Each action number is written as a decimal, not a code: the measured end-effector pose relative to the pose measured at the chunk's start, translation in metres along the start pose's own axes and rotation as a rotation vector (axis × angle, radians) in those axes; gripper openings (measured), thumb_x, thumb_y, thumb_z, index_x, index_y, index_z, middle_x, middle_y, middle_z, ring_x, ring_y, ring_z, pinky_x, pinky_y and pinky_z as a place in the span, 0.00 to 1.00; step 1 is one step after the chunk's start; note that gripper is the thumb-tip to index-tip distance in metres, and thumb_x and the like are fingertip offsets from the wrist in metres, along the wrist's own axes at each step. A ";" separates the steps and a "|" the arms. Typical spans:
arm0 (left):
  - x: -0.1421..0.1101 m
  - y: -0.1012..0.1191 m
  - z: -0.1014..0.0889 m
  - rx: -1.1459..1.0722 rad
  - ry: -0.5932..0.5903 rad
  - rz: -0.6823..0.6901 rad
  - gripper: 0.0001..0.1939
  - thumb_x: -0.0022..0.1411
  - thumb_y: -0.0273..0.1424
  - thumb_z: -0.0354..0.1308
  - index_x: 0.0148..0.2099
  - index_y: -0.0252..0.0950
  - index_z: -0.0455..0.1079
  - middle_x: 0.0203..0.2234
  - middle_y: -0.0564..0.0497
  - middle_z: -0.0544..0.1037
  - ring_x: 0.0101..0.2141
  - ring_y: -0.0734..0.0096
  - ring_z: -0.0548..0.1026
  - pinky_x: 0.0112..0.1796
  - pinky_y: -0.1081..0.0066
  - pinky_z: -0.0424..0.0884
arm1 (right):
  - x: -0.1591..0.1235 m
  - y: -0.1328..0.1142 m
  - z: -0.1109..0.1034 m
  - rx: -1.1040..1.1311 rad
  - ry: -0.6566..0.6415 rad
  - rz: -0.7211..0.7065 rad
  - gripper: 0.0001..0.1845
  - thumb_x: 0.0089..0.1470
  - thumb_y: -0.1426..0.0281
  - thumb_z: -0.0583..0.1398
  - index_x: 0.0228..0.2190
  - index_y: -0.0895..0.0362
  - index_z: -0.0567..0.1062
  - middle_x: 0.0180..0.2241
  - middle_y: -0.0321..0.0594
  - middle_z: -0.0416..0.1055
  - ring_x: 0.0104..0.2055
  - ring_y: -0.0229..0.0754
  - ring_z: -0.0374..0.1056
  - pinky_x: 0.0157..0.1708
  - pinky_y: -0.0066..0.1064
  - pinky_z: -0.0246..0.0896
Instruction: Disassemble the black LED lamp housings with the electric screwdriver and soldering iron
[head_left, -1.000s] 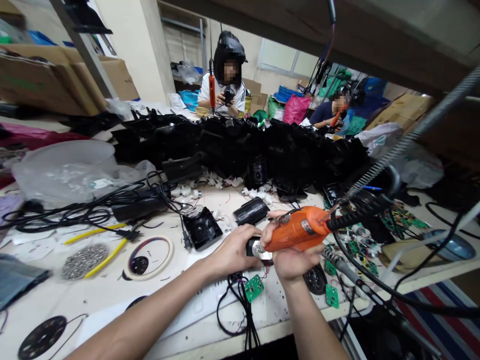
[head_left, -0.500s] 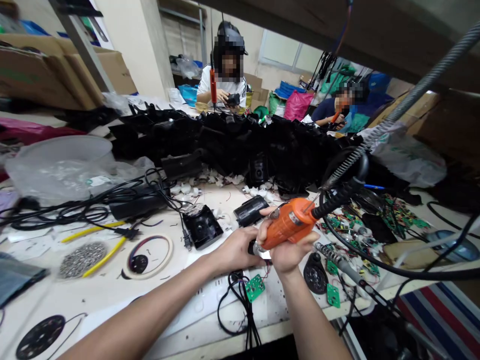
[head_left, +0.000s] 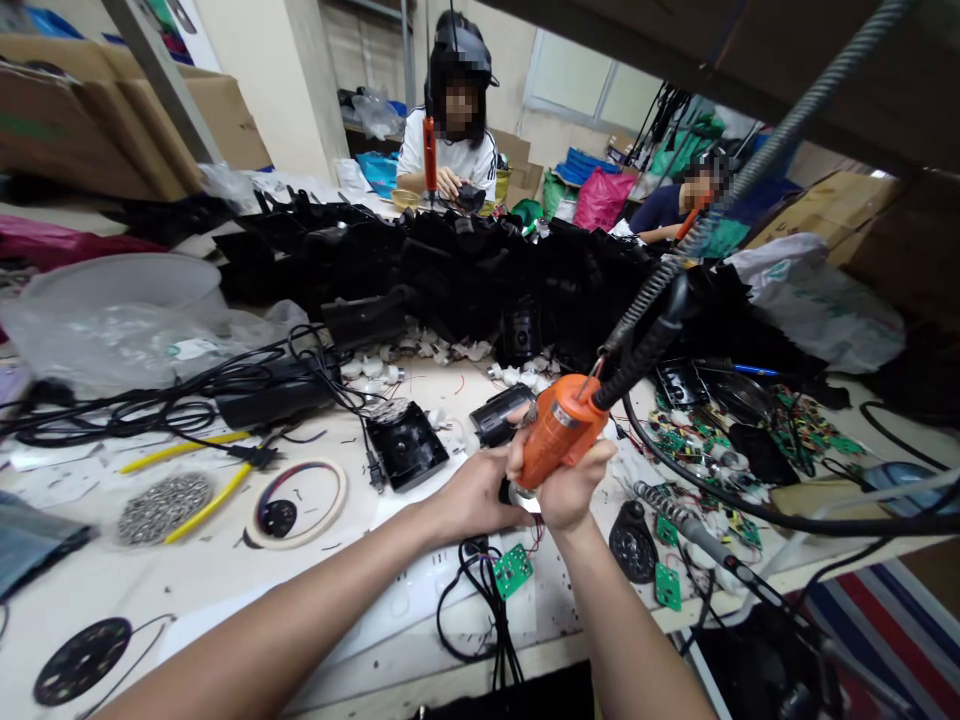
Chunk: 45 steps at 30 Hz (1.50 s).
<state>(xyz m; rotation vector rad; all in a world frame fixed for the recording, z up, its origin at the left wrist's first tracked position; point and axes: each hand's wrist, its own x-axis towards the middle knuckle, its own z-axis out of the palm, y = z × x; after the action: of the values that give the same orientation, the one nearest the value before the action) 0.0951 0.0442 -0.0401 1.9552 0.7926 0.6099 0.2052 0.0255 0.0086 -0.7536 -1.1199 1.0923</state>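
My right hand [head_left: 566, 490] is wrapped around an orange electric screwdriver [head_left: 559, 430], which hangs from a coiled spring and points down to the left. Under its tip, my left hand [head_left: 480, 495] grips a dark part that is mostly hidden by my fingers and the tool. A green circuit board [head_left: 514, 571] on thin wires lies just below my hands, beside a looped black cord [head_left: 480, 620]. A black cylindrical housing [head_left: 501, 414] lies behind my hands, and an open black housing [head_left: 409, 448] is to their left.
A heap of black plastic parts [head_left: 450, 270] spans the back. Screws [head_left: 165, 507], a tape roll [head_left: 341, 490] and a clear tub [head_left: 120, 290] lie left. A soldering iron [head_left: 697, 535] and loose circuit boards [head_left: 690, 440] are right. Two co-workers sit across the table.
The screwdriver has tilted more upright, its top and spring shifting left. My left hand stays on the dark part in nearly the same place.
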 end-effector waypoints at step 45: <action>-0.015 0.034 -0.026 0.253 0.060 0.083 0.13 0.61 0.33 0.60 0.48 0.37 0.74 0.39 0.47 0.75 0.42 0.62 0.72 0.44 0.64 0.68 | -0.067 -0.035 -0.023 0.132 0.332 -0.120 0.45 0.38 0.30 0.51 0.34 0.56 0.78 0.17 0.38 0.69 0.17 0.41 0.61 0.16 0.31 0.55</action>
<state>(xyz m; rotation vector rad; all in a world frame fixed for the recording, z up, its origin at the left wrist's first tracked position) 0.0765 0.0347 0.0009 2.2177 0.8634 0.6457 0.2341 -0.0480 0.0119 -0.7230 -0.7937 0.8919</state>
